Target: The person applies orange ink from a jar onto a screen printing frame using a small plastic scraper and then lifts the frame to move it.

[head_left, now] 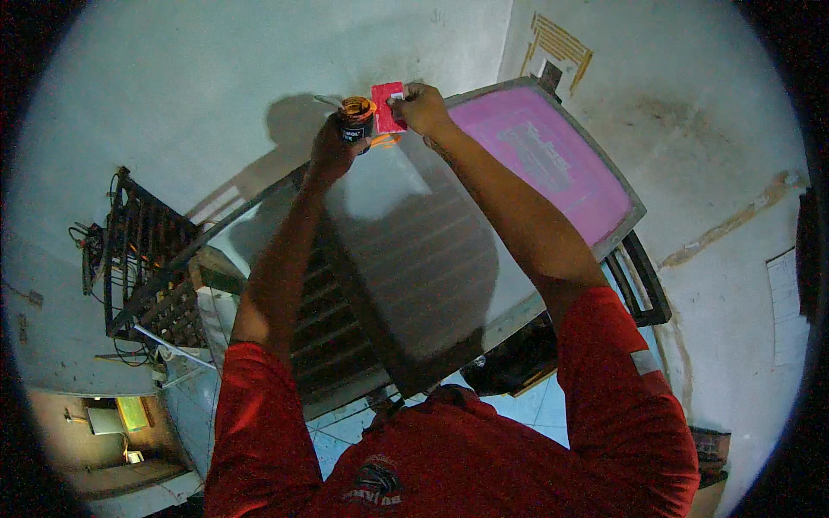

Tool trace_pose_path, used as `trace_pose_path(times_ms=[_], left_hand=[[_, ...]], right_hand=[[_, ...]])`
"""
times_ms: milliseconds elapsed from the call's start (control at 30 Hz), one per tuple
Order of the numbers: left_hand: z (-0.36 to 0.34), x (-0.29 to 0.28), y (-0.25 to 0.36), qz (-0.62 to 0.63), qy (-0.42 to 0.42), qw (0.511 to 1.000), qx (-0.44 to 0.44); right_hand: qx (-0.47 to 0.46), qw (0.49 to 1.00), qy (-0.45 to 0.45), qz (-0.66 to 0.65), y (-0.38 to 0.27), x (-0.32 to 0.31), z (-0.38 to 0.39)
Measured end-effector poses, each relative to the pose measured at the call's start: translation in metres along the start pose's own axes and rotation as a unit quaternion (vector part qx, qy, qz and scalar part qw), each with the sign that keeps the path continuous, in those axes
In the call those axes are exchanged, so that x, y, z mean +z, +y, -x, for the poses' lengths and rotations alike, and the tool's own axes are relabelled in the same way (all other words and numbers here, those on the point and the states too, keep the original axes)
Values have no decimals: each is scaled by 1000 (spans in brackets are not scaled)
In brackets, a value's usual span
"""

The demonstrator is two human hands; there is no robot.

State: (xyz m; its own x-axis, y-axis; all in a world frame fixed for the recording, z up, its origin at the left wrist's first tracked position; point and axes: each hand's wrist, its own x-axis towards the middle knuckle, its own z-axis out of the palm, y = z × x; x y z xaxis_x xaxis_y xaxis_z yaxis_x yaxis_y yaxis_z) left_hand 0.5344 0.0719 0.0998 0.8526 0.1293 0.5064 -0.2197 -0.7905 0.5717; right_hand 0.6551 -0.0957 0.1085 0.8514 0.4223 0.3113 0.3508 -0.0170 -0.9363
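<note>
Left hand (332, 154) grips the jar (352, 133), right hand (421, 110) pinches a red card (387, 92). Sloppy tilt might drip that orange goo (367, 107).

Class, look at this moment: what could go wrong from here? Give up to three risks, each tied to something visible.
1. The open black jar in the left hand has orange contents smeared around its rim; tilting it might spill some.
2. The red card in the right hand is close beside the jar's mouth, so a knock could scatter drips.
3. A shadow darkens much of the pale surface, so stray drips there might go unnoticed.
</note>
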Motion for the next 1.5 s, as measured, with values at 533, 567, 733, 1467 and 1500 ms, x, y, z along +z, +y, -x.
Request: trace_pose_path(times_ms=[533,567,733,1467,1500], left_hand=[[96,-99,2,223,40,973,-46],[106,-116,-30,111,41,993,-20],[192,-223,66,-17,37,997,-61],[502,-261,139,-175,21,972,-153],[504,-259,146,-160,-9,967,-200]], right_hand=[[202,904,-79,-368,-59,-15,68],[213,899,-75,-375,-70,-10,73],[212,920,-29,-328,-73,-50,102],[149,977,100,-112,-84,-38,218],[88,991,77,-70,-87,-34,210]])
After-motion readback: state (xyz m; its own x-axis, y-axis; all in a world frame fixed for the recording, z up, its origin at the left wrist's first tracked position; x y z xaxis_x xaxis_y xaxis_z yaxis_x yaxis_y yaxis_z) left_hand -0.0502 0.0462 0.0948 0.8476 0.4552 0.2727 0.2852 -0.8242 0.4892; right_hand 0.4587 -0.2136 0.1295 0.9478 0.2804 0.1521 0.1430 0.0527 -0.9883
